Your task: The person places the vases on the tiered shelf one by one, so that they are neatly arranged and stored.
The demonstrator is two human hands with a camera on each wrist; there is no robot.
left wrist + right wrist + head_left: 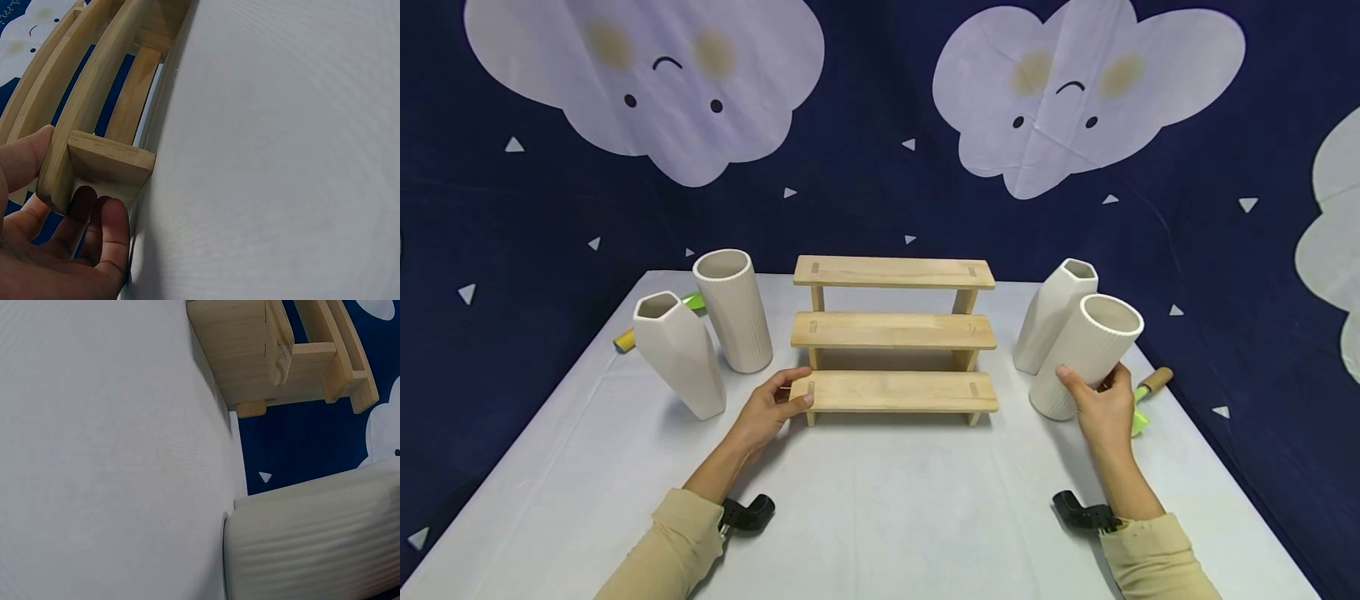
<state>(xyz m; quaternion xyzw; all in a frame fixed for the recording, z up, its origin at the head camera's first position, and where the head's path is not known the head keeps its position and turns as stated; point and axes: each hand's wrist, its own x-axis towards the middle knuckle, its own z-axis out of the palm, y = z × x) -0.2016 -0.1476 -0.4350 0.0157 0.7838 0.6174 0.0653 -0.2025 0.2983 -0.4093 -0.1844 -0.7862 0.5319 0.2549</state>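
Note:
A three-step wooden display stand (893, 392) stands mid-table. At the left end of its lowest step, my left hand (765, 417) pinches the board; the left wrist view has the thumb over the board (56, 169) and the other fingers curled below it. My right hand (1105, 412) grips a white ribbed cylindrical vase (1078, 358), thumb on the near side, the other fingers mostly hidden behind. The right wrist view shows the vase's ribbed side (306, 544) near the white cloth. Just behind it is a white faceted vase (1051, 312), partly covered.
On the left stand another faceted vase (681, 358) and another ribbed vase (735, 312). A green tool with a yellow handle (625, 340) lies partly hidden behind them. Right of my right hand is a small green tool with a wooden handle (1156, 380), near the table edge.

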